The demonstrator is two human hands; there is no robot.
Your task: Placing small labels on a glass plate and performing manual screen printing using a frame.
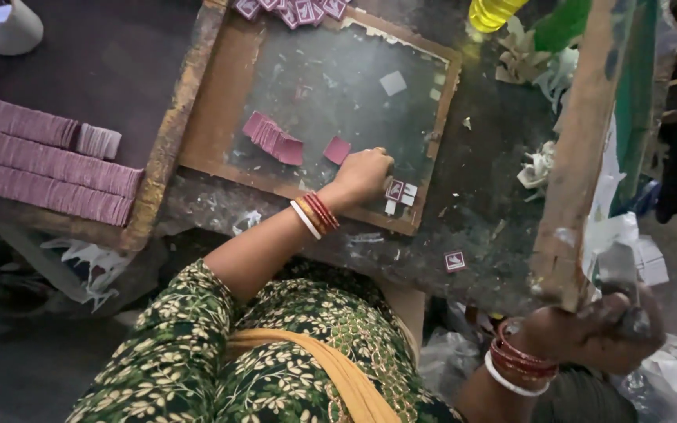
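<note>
My left hand (362,174) rests on the glass of a wooden-framed tray (221,102), fingers curled down; nothing shows in them. Just left of it lie a loose pink card (337,150) and a fanned stack of pink cards (273,139). A few small printed cards (396,190) sit right by my knuckles at the tray's near right corner. My right hand (597,333), at the lower right, grips the near end of a long raised wooden frame (581,157). Both wrists wear red and white bangles.
Long rows of pink cards (41,164) lie stacked at the left. More printed cards (291,9) crowd the tray's far edge. A yellow bottle (491,12) and a green bottle (562,23) stand at the back. Paper scraps (538,164) and one small card (454,260) lie on the dark bench.
</note>
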